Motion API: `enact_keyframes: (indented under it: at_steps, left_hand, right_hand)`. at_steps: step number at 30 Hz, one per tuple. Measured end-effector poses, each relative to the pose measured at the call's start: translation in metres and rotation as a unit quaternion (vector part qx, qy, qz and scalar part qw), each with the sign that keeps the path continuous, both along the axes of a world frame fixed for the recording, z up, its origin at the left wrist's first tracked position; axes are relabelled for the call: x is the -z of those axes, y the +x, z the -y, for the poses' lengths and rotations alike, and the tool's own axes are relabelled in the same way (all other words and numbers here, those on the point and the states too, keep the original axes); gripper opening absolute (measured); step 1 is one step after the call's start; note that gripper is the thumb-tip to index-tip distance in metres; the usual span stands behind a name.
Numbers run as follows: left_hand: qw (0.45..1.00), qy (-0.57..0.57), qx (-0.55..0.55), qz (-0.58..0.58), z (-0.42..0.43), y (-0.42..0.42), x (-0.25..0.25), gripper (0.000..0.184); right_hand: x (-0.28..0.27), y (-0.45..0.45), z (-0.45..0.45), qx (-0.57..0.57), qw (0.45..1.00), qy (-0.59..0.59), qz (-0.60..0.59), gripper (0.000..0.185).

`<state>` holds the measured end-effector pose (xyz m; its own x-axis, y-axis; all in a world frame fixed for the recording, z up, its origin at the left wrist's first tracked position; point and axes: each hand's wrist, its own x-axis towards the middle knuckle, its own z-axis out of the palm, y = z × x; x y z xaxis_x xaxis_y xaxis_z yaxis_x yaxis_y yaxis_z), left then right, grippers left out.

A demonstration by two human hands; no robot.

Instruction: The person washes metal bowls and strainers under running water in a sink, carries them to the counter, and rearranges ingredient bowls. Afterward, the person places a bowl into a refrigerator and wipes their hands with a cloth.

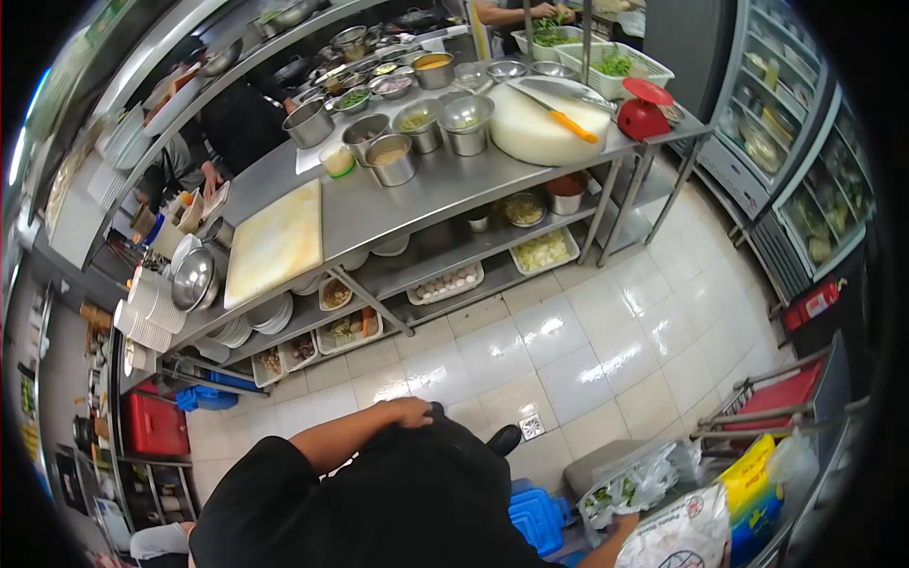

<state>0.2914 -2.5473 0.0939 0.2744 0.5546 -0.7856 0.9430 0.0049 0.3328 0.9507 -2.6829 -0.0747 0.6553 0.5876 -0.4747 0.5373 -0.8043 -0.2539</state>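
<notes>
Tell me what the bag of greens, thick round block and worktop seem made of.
Bag of greens: apparently thin, glossy clear plastic, given its crinkled, see-through folds. Round block: probably plastic, smooth off-white, with no visible wood grain. Worktop: likely stainless steel, grey with a soft metallic sheen.

Rectangular white cutting board (273, 239) left on long grey steel table (355, 213), 1 thick round white block (530, 140) to its right, orange-handled metal knife (566, 123) on top, rectangular white plastic egg tray (445, 299) below, clear plastic bag (655, 466) beside white printed sack (677, 532)
</notes>
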Motion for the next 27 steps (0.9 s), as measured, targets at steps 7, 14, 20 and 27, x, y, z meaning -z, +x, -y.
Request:
enact_keyframes:
  at_steps: [7, 14, 20, 27]
  left_hand:
    - [0.998, -0.022, -0.059, -0.010, 0.019, -0.015, -0.006, 0.046]
    - [0.980, -0.010, -0.191, 0.063, 0.002, -0.006, -0.023, 0.053]
    - [0.979, 0.016, -0.181, 0.095, -0.005, -0.028, 0.006, 0.049]
    - [0.971, 0.018, -0.239, 0.021, -0.001, -0.106, 0.030, 0.071]
  right_hand:
    - [-0.028, -0.030, -0.030, 0.091, 0.991, -0.081, -0.048, 0.032]
    - [-0.031, -0.056, -0.077, -0.019, 0.998, 0.005, 0.059, 0.035]
    - [-0.055, -0.125, -0.151, -0.150, 0.968, 0.184, 0.081, 0.038]
    - [-0.049, -0.250, -0.285, -0.515, 0.817, 0.256, -0.048, 0.019]
